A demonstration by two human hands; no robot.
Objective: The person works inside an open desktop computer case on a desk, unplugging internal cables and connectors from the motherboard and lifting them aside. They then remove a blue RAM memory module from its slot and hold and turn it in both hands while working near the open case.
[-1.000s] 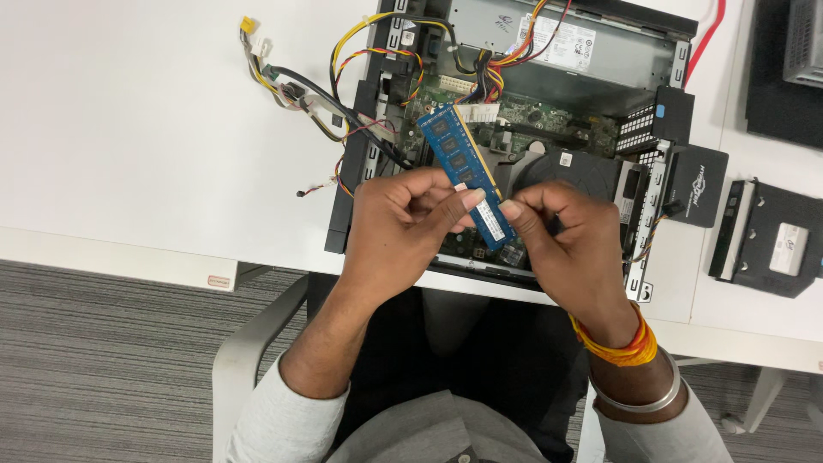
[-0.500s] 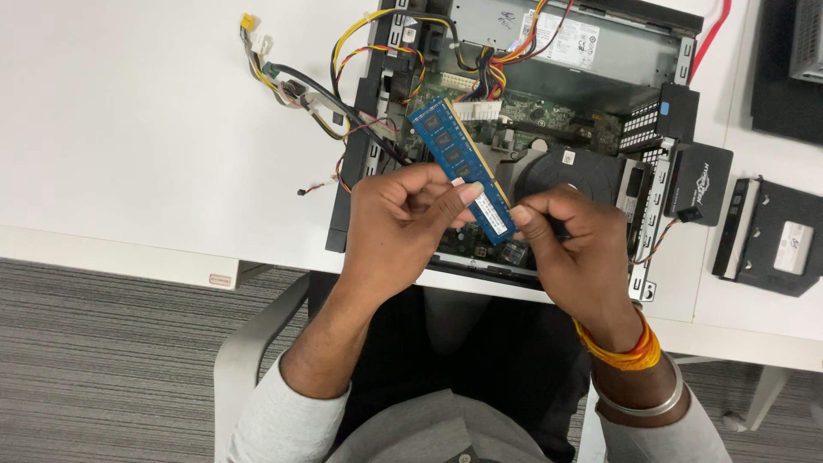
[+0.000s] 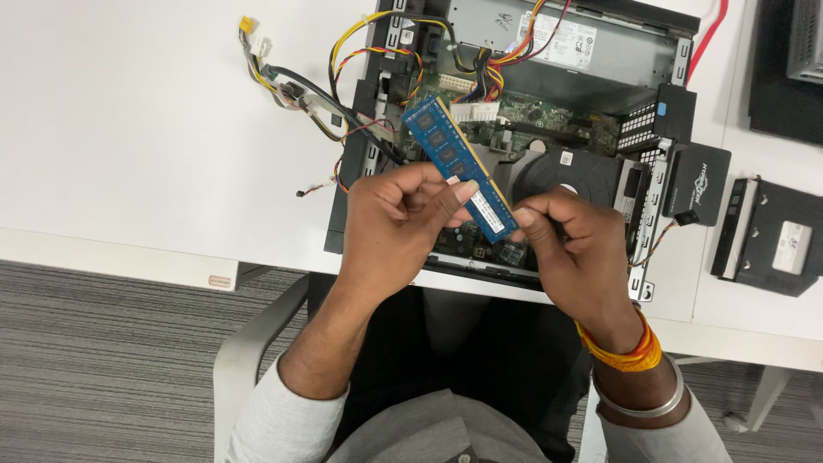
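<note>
A blue memory module (image 3: 441, 146) with black chips is held slantwise over the near edge of an open computer case (image 3: 660, 184) that lies flat on a white table (image 3: 129, 146). My left hand (image 3: 390, 227) pinches the module's lower half between thumb and fingers. My right hand (image 3: 579, 253) grips its lower end with the fingertips. The module's upper end points up and left, over the green motherboard (image 3: 549, 116).
Loose yellow, red and black cables (image 3: 300, 94) spill from the case's left side. A black drive (image 3: 696, 184) and a flat black optical drive (image 3: 771, 236) lie right of the case. A chair arm (image 3: 244, 343) and grey carpet show below the table edge.
Both hands have stayed together on the module. The module has shifted slightly up and left in view, tilting a bit more.
</note>
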